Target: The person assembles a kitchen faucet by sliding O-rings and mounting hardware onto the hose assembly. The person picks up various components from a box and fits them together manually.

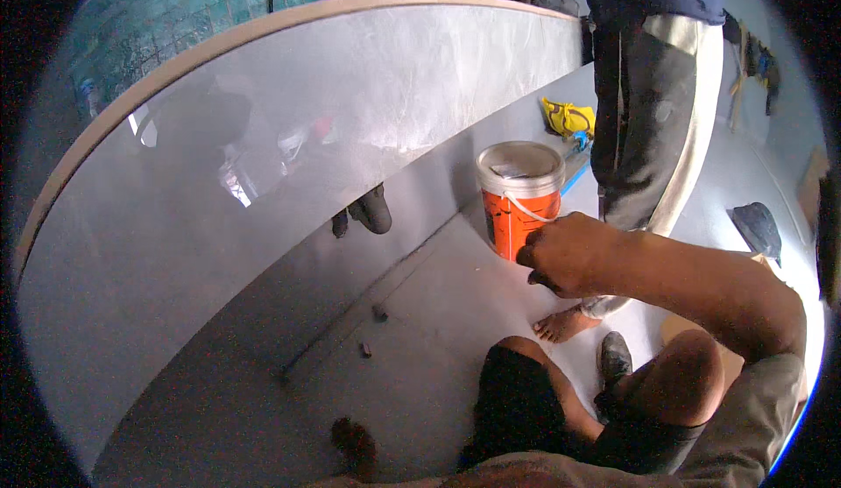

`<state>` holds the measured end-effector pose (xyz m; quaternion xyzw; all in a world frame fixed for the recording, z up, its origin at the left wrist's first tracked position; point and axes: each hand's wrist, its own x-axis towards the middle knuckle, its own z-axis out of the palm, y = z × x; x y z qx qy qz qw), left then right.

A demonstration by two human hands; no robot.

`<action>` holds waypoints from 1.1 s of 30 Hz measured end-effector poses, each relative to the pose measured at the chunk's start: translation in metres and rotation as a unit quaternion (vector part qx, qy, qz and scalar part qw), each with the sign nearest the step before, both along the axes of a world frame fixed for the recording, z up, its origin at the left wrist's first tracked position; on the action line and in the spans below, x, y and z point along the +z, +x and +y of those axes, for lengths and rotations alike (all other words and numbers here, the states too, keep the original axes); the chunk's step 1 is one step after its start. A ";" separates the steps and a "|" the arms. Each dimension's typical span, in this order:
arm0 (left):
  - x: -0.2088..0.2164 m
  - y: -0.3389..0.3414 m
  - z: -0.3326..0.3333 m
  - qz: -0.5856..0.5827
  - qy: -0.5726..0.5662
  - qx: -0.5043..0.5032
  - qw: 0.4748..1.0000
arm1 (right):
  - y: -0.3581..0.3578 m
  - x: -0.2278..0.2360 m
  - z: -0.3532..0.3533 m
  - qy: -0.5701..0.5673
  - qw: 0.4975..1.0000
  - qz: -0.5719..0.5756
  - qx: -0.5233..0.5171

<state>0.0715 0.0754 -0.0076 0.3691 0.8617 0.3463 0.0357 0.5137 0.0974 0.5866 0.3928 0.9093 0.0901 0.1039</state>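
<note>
My right hand (565, 256) is raised before me with its fingers curled down and inward. Whatever they may hold is hidden. Just behind it stands an orange bucket (512, 225) with a whitish rim and a white handle; a flat piece shows inside its top. The hand overlaps the bucket's lower right side, and I cannot tell whether they touch. A dark, blurred shape at the lower edge looks like my left hand (355, 444); its fingers cannot be made out. My bent knees (692, 374) show below my right forearm.
A long, curved grey panel (350, 94) with a tan top edge spans the left and back. Another person's legs (644, 129) stand right of the bucket, one foot bare. Behind it lies a yellow bag (569, 118). Small dark bits (379, 313) dot the grey floor.
</note>
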 end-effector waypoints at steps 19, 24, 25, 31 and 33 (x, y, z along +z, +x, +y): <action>0.010 0.034 0.008 -0.124 0.128 -0.039 0.983 | 0.167 0.020 -0.119 0.151 0.940 0.118 -0.284; 0.057 0.071 0.034 -0.238 0.178 -0.173 0.939 | 0.184 0.019 -0.144 0.054 0.846 0.161 -0.505; 0.073 0.092 0.043 -0.238 0.177 -0.219 0.930 | 0.227 0.006 -0.155 0.091 0.866 0.142 -0.472; 0.210 0.251 0.083 -0.146 0.201 -0.425 0.871 | 0.478 -0.121 -0.225 0.137 0.673 0.257 -0.680; 0.284 0.292 0.068 -0.216 0.265 -0.471 0.813 | 0.481 -0.170 -0.248 0.133 0.647 0.183 -0.728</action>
